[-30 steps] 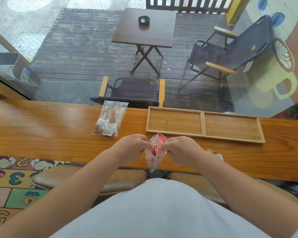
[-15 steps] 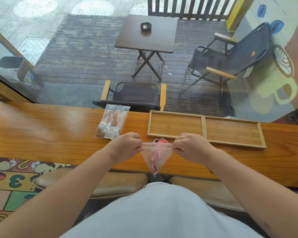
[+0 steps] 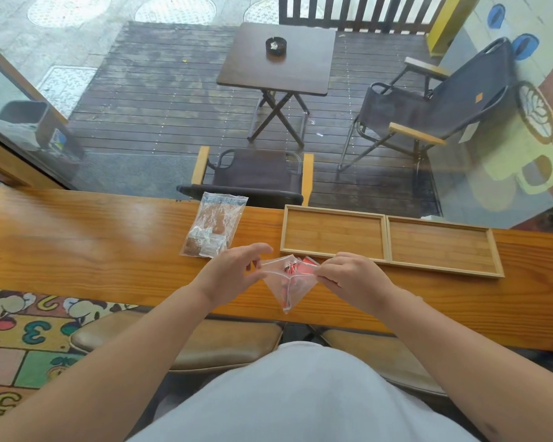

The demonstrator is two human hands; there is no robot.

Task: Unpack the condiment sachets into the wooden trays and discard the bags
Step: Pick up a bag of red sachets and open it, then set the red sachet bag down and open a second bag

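I hold a clear zip bag [image 3: 289, 291] of red sachets [image 3: 296, 268] above the near edge of the wooden counter. My left hand [image 3: 233, 272] pinches its left lip with thumb and fingertip, its other fingers spread. At the right lip my right hand [image 3: 355, 277] pinches the bag. The bag's mouth gapes between them and its bottom hangs in a point. A second clear bag [image 3: 213, 229] of brown and white sachets lies flat on the counter to the left. Two wooden trays, left [image 3: 332, 232] and right [image 3: 441, 247], sit side by side just beyond my hands, with nothing in them.
The long wooden counter [image 3: 93, 244] runs along a window. Two padded stools [image 3: 205, 342] stand under its near edge. A patterned number rug [image 3: 29, 333] covers the floor at the left. Outside the glass are folding chairs and a small table.
My hands moved apart and pulled the bag's seal open, so its mouth now gapes. The fingers of my left hand have spread out.
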